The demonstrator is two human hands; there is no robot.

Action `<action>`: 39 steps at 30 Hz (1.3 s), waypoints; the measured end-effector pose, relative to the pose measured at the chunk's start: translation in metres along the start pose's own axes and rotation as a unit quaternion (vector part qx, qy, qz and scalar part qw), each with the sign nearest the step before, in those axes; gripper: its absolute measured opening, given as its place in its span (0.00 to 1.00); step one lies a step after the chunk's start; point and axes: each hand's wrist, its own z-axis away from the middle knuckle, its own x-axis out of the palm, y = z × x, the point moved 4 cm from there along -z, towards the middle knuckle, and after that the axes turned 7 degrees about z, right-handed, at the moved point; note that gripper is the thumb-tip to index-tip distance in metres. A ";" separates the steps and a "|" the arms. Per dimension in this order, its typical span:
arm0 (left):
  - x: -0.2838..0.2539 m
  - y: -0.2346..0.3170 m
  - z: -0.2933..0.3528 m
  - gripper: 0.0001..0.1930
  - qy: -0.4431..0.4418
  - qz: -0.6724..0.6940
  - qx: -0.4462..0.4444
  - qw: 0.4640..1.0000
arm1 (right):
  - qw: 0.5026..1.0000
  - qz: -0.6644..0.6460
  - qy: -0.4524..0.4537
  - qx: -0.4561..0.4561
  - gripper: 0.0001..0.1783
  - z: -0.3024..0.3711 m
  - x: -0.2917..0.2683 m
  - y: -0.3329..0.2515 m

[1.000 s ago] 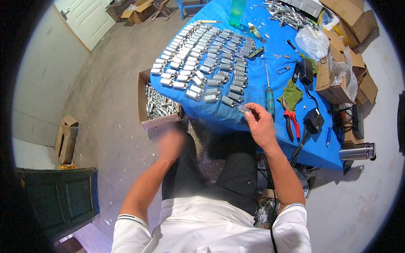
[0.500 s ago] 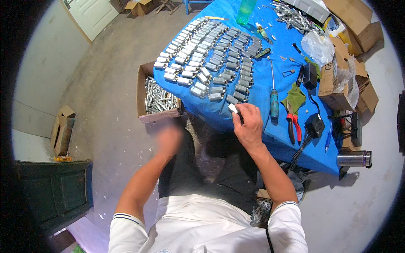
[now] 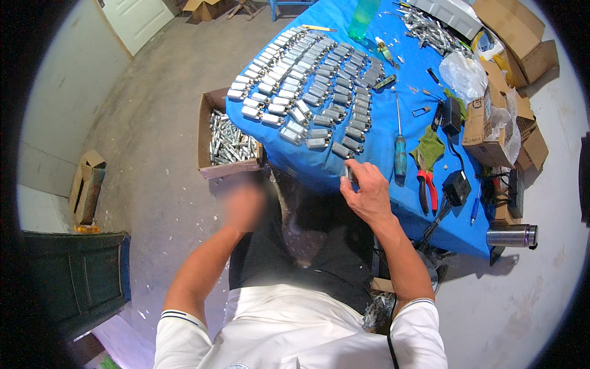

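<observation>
At the near edge of the blue-covered table [image 3: 307, 161], my right hand [image 3: 371, 194] pinches a small silver-grey block [image 3: 350, 172] between thumb and fingers. Just beyond it lies a similar block [image 3: 342, 150], one of many silver and grey blocks [image 3: 299, 114] set out in curved rows. Each has a darker metal end; their exact kind is unclear. My left hand [image 3: 244, 206] hovers over my lap, just below the cardboard box [image 3: 230, 169] of loose silver tube-like parts [image 3: 230, 138]. Blur covers that hand, hiding its fingers.
Right of the rows lie a screwdriver [image 3: 400, 157], red-handled pliers [image 3: 431, 190], a green cloth [image 3: 428, 147] and black adapters [image 3: 456, 187]. A steel flask [image 3: 512, 235] is by the right corner. Open cartons [image 3: 485, 120] and a green bottle [image 3: 362, 21] stand farther off.
My right hand has drawn slightly back toward me and right with the block, which now shows less between the fingers. The left hand stays about where it was.
</observation>
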 end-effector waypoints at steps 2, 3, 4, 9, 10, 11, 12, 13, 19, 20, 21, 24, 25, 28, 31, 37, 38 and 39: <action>0.001 -0.001 0.001 0.05 -0.010 0.004 -0.010 1.000 | 0.999 -0.010 -0.014 0.032 0.17 0.001 0.000 0.001; 0.003 -0.002 0.001 0.05 -0.010 0.005 -0.010 1.000 | 0.999 -0.009 -0.016 0.036 0.18 0.002 0.001 0.000; 0.005 -0.003 0.001 0.05 -0.011 0.007 -0.010 1.000 | 0.999 -0.007 -0.018 0.041 0.19 0.002 0.001 -0.001; 0.009 -0.009 0.009 0.05 0.118 0.081 0.029 0.989 | 0.995 -0.029 -0.007 0.091 0.21 0.001 0.003 -0.003; 0.009 -0.010 0.009 0.05 0.124 0.089 0.026 0.988 | 0.995 -0.036 -0.013 0.096 0.21 0.001 0.003 -0.004; 0.008 -0.010 0.010 0.04 0.136 0.082 0.032 0.987 | 0.994 -0.043 -0.019 0.102 0.21 0.001 0.003 -0.004; 0.007 -0.008 0.010 0.04 0.147 0.076 0.038 0.985 | 0.994 -0.051 -0.025 0.089 0.20 0.001 0.001 -0.004; 0.006 -0.007 0.011 0.04 0.159 0.070 0.044 0.984 | 0.995 -0.058 -0.031 0.076 0.20 0.000 -0.001 -0.004; 0.017 -0.006 0.009 0.05 0.044 -0.027 0.046 0.998 | 0.994 -0.054 -0.064 0.069 0.16 -0.002 -0.005 0.011; 0.018 -0.007 0.010 0.05 0.065 -0.031 0.057 0.996 | 0.993 -0.042 -0.073 0.084 0.16 -0.003 -0.006 0.011; 0.020 -0.008 0.011 0.06 0.085 -0.035 0.068 0.993 | 0.995 -0.032 -0.056 0.072 0.16 -0.004 -0.007 0.011; 0.037 -0.017 0.012 0.11 0.033 -0.030 0.039 0.998 | 0.999 -0.019 -0.012 0.041 0.15 -0.006 -0.004 0.013; 0.043 -0.020 0.013 0.14 -0.004 -0.025 0.020 0.999 | 0.999 -0.027 -0.001 0.033 0.15 -0.006 -0.001 0.014; 0.042 -0.020 0.014 0.14 -0.013 -0.026 0.020 0.999 | 1.000 -0.023 -0.006 0.017 0.13 -0.010 -0.001 0.006; 0.039 -0.019 0.015 0.14 0.007 -0.026 0.032 0.999 | 1.000 -0.022 -0.021 -0.001 0.12 -0.012 -0.002 0.005; 0.041 -0.024 0.018 0.17 -0.003 -0.016 0.031 0.999 | 0.991 -0.117 -0.016 0.056 0.12 -0.010 0.003 0.013; 0.043 -0.025 0.018 0.17 -0.027 -0.016 0.010 0.999 | 0.988 -0.136 -0.014 0.075 0.12 -0.010 0.004 0.012; 0.042 -0.024 0.016 0.18 -0.049 -0.017 -0.010 0.999 | 0.990 -0.121 -0.008 0.069 0.12 -0.012 0.006 0.010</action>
